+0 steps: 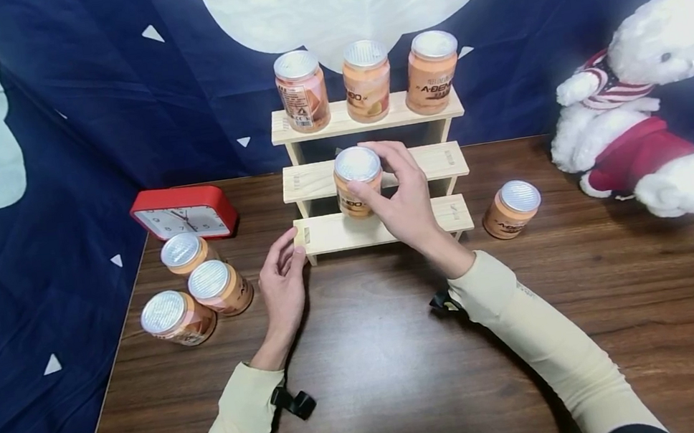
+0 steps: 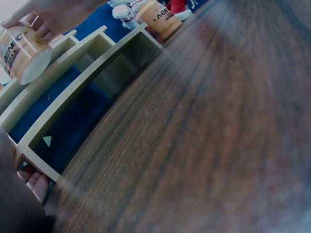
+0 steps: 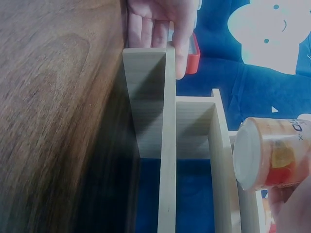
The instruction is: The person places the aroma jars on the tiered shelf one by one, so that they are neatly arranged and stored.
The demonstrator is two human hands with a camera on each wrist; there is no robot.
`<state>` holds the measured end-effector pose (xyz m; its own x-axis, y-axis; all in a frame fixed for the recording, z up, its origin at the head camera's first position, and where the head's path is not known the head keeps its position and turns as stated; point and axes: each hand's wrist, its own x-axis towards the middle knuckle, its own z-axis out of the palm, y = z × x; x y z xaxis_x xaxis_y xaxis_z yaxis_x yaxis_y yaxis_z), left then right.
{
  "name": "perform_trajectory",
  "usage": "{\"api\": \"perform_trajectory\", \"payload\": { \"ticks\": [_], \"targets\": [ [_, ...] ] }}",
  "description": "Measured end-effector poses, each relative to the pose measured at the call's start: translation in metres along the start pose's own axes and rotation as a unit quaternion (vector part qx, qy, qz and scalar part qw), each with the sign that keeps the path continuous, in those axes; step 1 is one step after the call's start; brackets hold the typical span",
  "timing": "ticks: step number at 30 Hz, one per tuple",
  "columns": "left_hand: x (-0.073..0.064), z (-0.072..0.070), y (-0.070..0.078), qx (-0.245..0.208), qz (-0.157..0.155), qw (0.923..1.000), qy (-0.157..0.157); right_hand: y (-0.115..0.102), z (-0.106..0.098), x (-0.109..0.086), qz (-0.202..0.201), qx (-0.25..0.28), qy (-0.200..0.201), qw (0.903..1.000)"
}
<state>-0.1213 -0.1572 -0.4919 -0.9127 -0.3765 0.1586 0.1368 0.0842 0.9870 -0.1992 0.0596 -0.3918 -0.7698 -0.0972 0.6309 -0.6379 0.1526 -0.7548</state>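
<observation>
At the centre of the frame, our right hand [image 1: 401, 194] pinches a roughly upright jar [image 1: 352, 190] from its right side, raised above the wooden rack [image 1: 342, 233]; our left hand [image 1: 282, 282], lower left, grips the rack's left end.

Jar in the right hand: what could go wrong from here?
1. The jar is off the shelves, held only by the right hand; it could slip and drop.
2. Lowering it might clip a tier edge of the wooden stand.
3. The left hand touches the stand's left end; a nudge could unsettle the top-tier jars.
</observation>
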Motion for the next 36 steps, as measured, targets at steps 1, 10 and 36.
{"api": "perform_trajectory", "payload": {
  "ticks": [1,10,36],
  "targets": [
    [0.0,0.0,0.0,0.0,0.0,1.0,0.0,0.0,0.0,0.0,0.001,0.0,0.001,1.0],
    [0.001,0.0,0.0,0.001,0.002,1.0,-0.001,0.005,-0.011,0.004,0.0,-0.013,0.02,0.9997],
    [0.001,0.0,-0.002,0.001,0.005,1.0,0.0,0.021,-0.014,0.023,0.047,-0.015,0.079,0.9956]
  ]
}}
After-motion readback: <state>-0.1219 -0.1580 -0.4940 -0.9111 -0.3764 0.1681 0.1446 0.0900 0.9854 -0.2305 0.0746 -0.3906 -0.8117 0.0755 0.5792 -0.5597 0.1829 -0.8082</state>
